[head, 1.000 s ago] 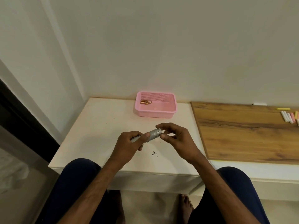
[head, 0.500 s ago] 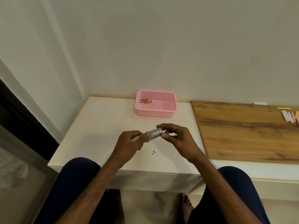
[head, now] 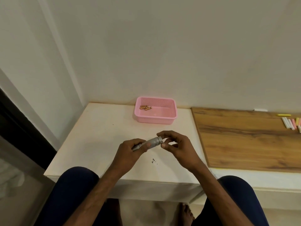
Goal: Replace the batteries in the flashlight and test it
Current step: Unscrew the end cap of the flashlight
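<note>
A small silver flashlight is held level above the white table, its head pointing right. My left hand grips its rear barrel, thumb lying along the body. My right hand pinches the ringed head end between thumb and forefinger. A pink basket stands at the table's back edge, with two or three copper-coloured batteries lying in its left corner.
A wooden board lies to the right of the table, with several chalk sticks at its far right. The wall runs close behind the basket. Small dark specks mark the table near my hands. My knees sit below the front edge.
Both hands keep hold of the flashlight in nearly the same place. The right fingers have shifted slightly around the head end.
</note>
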